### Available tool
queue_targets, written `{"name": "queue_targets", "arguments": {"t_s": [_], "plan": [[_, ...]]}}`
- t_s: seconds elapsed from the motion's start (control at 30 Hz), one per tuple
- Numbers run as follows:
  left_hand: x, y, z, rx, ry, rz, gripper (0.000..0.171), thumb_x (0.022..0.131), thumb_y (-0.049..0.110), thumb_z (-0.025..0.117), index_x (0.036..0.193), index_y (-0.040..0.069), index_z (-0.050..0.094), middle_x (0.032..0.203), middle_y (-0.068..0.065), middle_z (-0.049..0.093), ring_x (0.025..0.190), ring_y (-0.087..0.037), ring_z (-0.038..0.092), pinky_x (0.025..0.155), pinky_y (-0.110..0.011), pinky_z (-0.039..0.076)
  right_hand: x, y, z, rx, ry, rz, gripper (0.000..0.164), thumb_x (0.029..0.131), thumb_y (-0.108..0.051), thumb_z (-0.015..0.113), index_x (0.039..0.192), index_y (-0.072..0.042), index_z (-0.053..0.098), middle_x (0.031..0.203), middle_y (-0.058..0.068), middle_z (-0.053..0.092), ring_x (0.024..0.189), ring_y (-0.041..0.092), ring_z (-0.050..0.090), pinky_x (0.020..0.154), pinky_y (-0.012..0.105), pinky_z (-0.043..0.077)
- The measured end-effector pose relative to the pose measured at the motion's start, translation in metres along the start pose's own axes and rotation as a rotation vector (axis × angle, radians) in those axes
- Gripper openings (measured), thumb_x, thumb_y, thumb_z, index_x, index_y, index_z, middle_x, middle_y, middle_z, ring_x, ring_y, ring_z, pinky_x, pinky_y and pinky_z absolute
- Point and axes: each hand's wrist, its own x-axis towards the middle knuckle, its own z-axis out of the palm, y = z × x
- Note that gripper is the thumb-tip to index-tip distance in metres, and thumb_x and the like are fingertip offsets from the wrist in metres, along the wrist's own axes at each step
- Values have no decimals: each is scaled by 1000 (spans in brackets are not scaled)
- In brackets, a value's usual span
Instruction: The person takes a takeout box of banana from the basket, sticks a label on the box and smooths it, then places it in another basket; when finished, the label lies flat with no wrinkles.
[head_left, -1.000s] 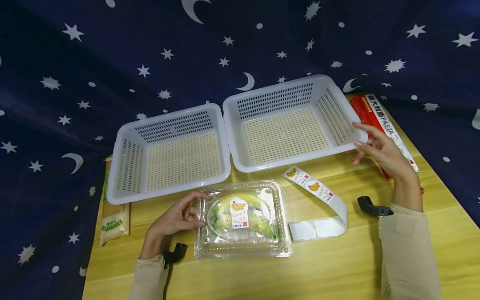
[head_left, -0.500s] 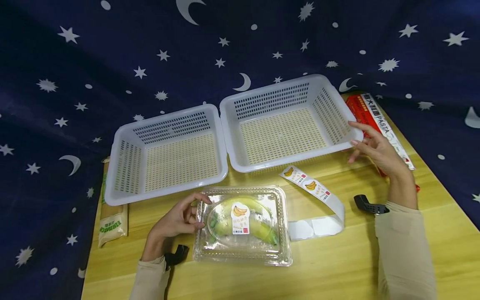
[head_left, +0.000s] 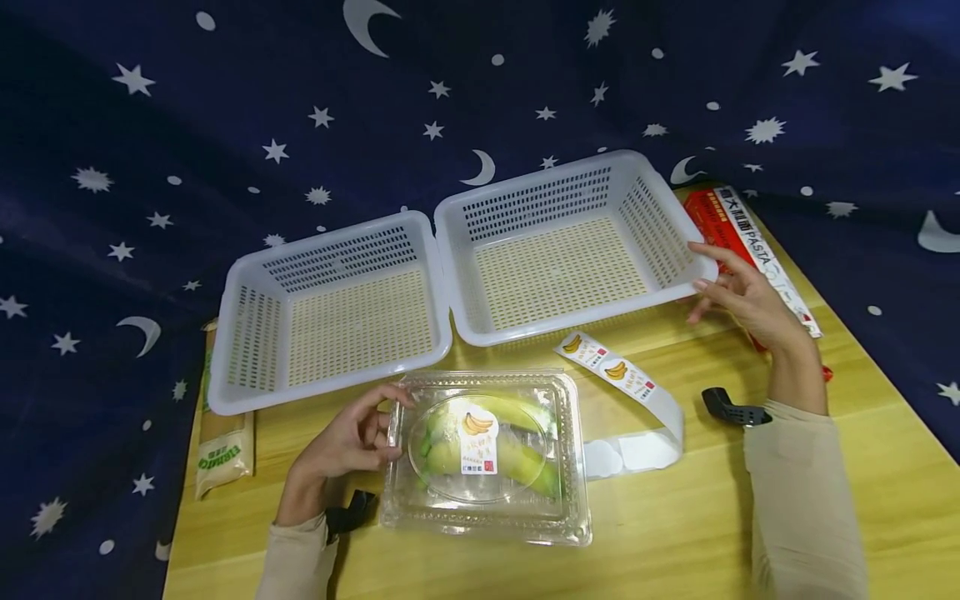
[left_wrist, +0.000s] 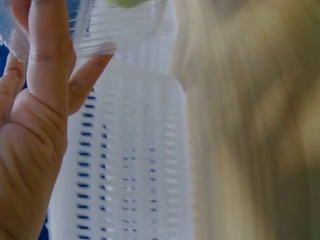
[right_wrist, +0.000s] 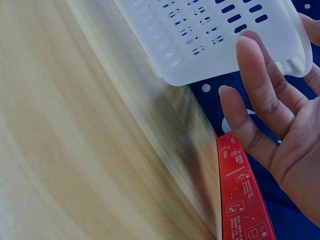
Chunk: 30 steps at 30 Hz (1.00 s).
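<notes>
In the head view, a clear plastic clamshell box (head_left: pixel 487 517) holds bananas (head_left: pixel 525 462) and bears a banana sticker (head_left: pixel 478 442) on its lid. My left hand (head_left: pixel 341 437) pinches its left edge between thumb and fingers. The left wrist view shows that hand (left_wrist: pixel 40 100) against the box's ridged side (left_wrist: pixel 95 42). At the right, my right hand (head_left: pixel 750 296) grips the rim corner of a white perforated basket (head_left: pixel 577 321) with thumb and forefinger. Its other fingers stretch out below the rim in the right wrist view, apart from the basket wall (right_wrist: pixel 200 45).
A second white basket (head_left: pixel 337 383) stands to the left, touching the first. A strip of banana stickers (head_left: pixel 622 375) curls behind and right of the box. A red pasta box (head_left: pixel 750 242) lies at the right edge, a noodle packet (head_left: pixel 225 454) at the left.
The clamshell box has come slightly nearer to me and its tilt has changed, with my left hand still on its edge. My right hand keeps its hold on the basket rim.
</notes>
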Motion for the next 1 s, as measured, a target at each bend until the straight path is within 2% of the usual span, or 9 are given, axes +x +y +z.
{"name": "queue_targets", "arguments": {"t_s": [0.13, 0.2, 0.33, 0.47, 0.53, 0.73, 0.83, 0.9, 1.0], "plan": [[4, 10, 5, 57, -1, -2, 74, 72, -26, 52, 137, 6, 40, 120, -5, 60, 67, -2, 67, 52, -12, 52, 0, 0, -1, -8, 9, 4, 56, 98, 10, 46, 150, -6, 34, 67, 14, 65, 60, 23, 70, 80, 18, 57], [7, 17, 8, 92, 1, 7, 75, 71, -27, 54, 137, 5, 40, 114, -2, 62, 64, 0, 63, 48, -14, 51, 0, 0, -1, -8, 10, 7, 56, 98, 10, 46, 150, -6, 35, 67, 13, 64, 61, 23, 70, 78, 19, 58], [11, 31, 10, 148, -9, 71, 78, 67, -30, 54, 138, 0, 39, 124, 0, 56, 67, 2, 58, 48, -17, 53, 0, 1, -1, 6, 5, 12, 56, 98, 9, 47, 150, -6, 34, 68, 12, 63, 64, 24, 71, 75, 22, 59], [19, 45, 7, 175, -25, 129, 81, 65, -31, 52, 138, 1, 39, 144, -2, 39, 73, -1, 62, 49, -17, 54, -1, 0, -1, 9, 8, 11, 56, 97, 9, 47, 150, -5, 34, 70, 13, 64, 66, 24, 71, 75, 22, 59], [25, 51, 3, 172, -32, 151, 81, 66, -32, 51, 139, 0, 38, 141, -4, 43, 71, -4, 62, 48, -18, 54, -2, 0, -1, 1, 10, 13, 56, 97, 9, 48, 150, -6, 34, 73, 13, 67, 67, 23, 71, 76, 21, 58], [42, 63, -9, 178, 15, 101, 81, 69, -29, 51, 140, 8, 41, 137, -2, 45, 69, -1, 56, 54, -14, 53, -3, 1, -2, -10, 13, 12, 56, 97, 8, 48, 150, -6, 34, 80, 12, 71, 69, 21, 72, 77, 21, 58], [51, 69, -16, 220, 46, 79, 79, 69, -27, 52, 139, 10, 43, 141, -1, 43, 58, -3, 50, 53, -15, 54, -2, 2, -3, -9, 17, 8, 56, 97, 8, 49, 149, -6, 35, 80, 12, 71, 69, 23, 71, 76, 21, 58], [59, 72, -22, 242, 58, 83, 77, 71, -26, 52, 139, 8, 43, 145, -4, 42, 51, -5, 45, 46, -16, 49, -2, 3, -3, -15, 23, 6, 55, 97, 8, 49, 149, -6, 36, 79, 13, 70, 69, 24, 71, 75, 22, 59], [73, 76, -31, 255, 71, 92, 72, 75, -25, 54, 140, 3, 42, 151, -8, 39, 49, -4, 48, 37, -21, 42, -2, 4, -4, -22, 28, 9, 55, 97, 7, 50, 149, -7, 36, 78, 13, 70, 69, 24, 71, 75, 22, 59]]}}
